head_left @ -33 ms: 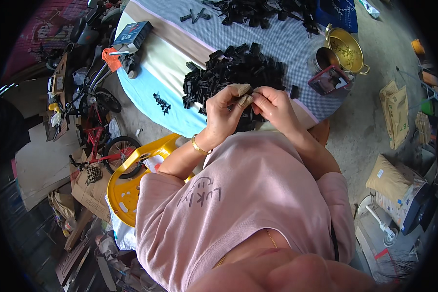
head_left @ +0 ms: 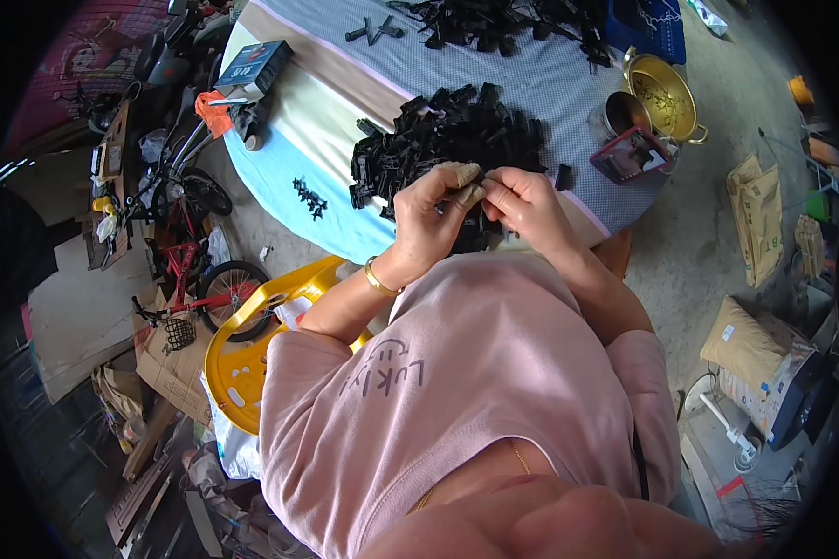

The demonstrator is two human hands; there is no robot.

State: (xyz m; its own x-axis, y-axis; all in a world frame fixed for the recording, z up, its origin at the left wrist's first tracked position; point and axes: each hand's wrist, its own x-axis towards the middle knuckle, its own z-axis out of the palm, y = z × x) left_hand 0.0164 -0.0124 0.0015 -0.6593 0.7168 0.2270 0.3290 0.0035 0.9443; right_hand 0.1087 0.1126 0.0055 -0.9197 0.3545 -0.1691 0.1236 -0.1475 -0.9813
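My left hand [head_left: 426,214] and my right hand [head_left: 529,205] meet at the near edge of a heap of black plastic parts [head_left: 466,130]. The left thumb and index finger, with beige wraps on their tips, are pinched together. Right thumb and forefinger are pinched too, almost touching the left fingertips. Whatever lies between them is too small and too hidden to name. A single black piece [head_left: 565,176] lies right of the heap. Off to the left, a small cluster of black parts [head_left: 309,198] rests on the light-blue stripe of the tablecloth [head_left: 280,168].
Farther back are another black heap [head_left: 494,20] and a blue crate [head_left: 657,33]. A gold-coloured pot [head_left: 688,102], a metal cup [head_left: 615,114] and a propped phone [head_left: 630,155] stand at the right. Far left sits a blue box [head_left: 254,70]. A yellow chair [head_left: 222,368] is beside me.
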